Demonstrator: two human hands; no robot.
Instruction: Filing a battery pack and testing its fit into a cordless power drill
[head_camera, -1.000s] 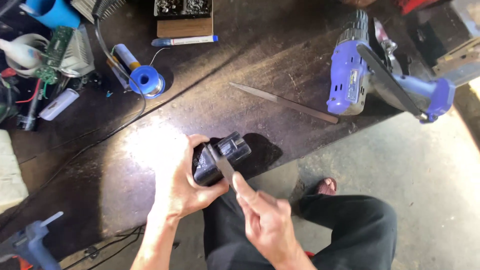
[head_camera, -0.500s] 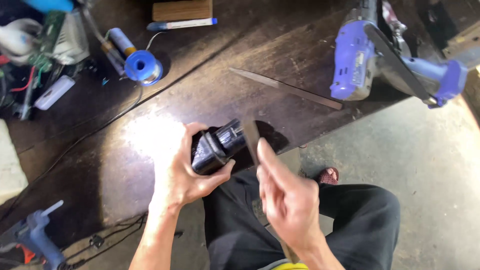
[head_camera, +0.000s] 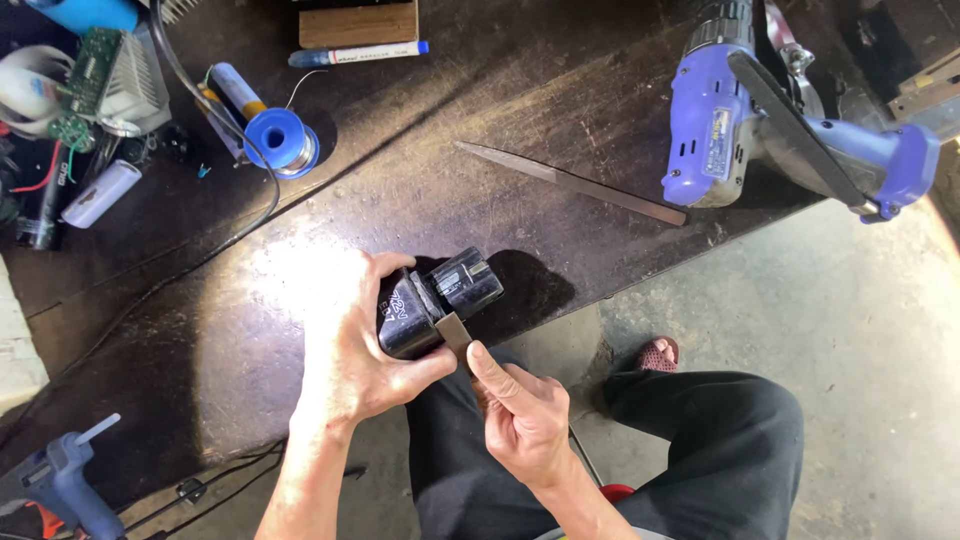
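Gripping a black battery pack (head_camera: 432, 305) at the table edge (head_camera: 560, 300), left hand (head_camera: 350, 350) is wrapping its near end, long axis running up-right, while right hand (head_camera: 520, 420) just below is pinching a flat blade (head_camera: 455, 332) against its seam.

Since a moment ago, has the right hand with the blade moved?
Yes. The right hand dropped lower against the black battery pack, its blade now at the pack's near edge.

We list, on the dark workbench (head_camera: 600, 90) — blue cordless drill (head_camera: 790, 130), flat metal file (head_camera: 570, 182), blue solder spool (head_camera: 280, 140), white marker (head_camera: 358, 53), wooden block (head_camera: 358, 22), green circuit board (head_camera: 85, 75) — and a blue glue gun (head_camera: 60, 485).
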